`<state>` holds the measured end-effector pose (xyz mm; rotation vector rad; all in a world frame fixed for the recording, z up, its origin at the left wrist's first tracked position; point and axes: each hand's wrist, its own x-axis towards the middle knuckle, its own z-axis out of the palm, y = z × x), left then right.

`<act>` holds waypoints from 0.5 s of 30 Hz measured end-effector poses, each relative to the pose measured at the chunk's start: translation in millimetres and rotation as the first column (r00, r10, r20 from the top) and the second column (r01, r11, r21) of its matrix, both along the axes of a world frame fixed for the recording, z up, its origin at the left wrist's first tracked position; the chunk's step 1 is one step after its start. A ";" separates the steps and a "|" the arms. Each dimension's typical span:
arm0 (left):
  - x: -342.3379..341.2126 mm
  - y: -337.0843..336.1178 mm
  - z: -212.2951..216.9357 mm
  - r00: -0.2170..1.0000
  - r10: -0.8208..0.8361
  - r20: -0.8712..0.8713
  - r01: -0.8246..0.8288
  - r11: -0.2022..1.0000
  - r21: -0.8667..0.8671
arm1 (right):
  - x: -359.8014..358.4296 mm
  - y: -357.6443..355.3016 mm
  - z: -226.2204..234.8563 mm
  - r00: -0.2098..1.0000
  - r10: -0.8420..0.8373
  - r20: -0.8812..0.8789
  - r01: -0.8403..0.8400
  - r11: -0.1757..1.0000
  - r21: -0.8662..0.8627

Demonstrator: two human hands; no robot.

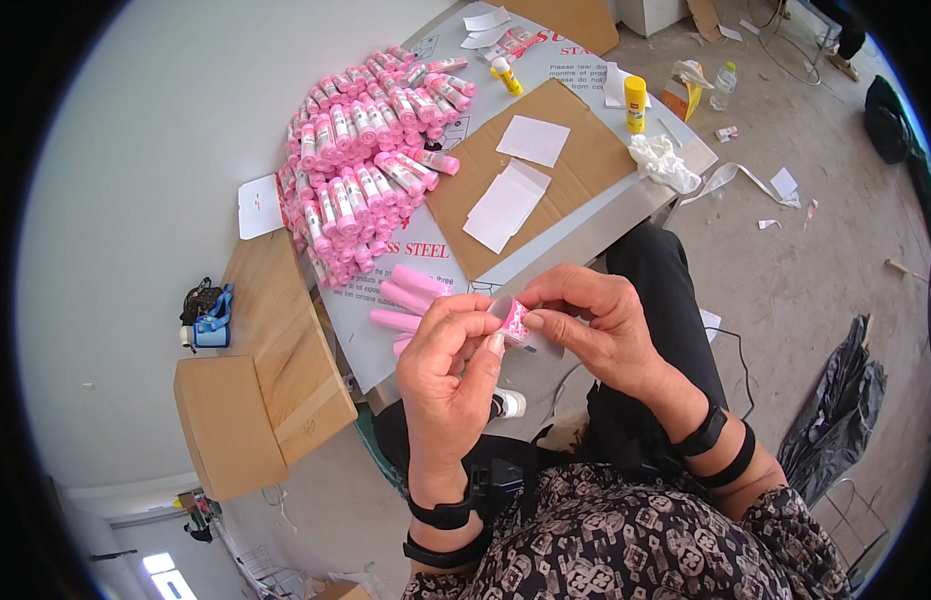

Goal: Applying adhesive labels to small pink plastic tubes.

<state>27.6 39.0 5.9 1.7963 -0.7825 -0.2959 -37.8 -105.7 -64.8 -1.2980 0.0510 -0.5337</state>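
Observation:
Just past the table's near edge, my two hands hold a curled pink-and-white printed label (518, 318) between them. The thumb and fingers of my left hand (447, 365) pinch its left side. At its right side, my right hand (597, 325) grips the edge between thumb and fingertips. Whether a tube sits inside the curl, I cannot tell. Several plain pink tubes (413, 288) lie on the table beyond my left hand. Behind them rises a large heap of pink tubes with printed labels (360, 190).
A cardboard sheet (455, 205) on the table carries white paper slips (505, 208). One yellow glue stick (635, 108) stands at the right edge; another (505, 76) is farther back. Crumpled white tissue (665, 163) lies nearby. A cardboard box (220, 425) sits at left.

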 end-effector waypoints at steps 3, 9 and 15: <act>0.7 1.1 -3.2 1.000 0.021 0.018 -0.022 1.000 0.013 | 0.1 1.5 -1.4 0.999 -0.016 0.041 0.017 1.000 -0.004; 0.0 -0.4 0.8 0.992 -0.021 0.125 0.013 0.998 0.063 | -1.1 -0.5 1.8 0.999 0.025 -0.034 -0.027 0.998 -0.062; -0.4 -1.8 -5.8 0.990 -0.037 0.139 0.034 0.999 0.026 | -2.2 0.2 6.4 0.999 -0.050 -0.003 0.049 0.988 -0.150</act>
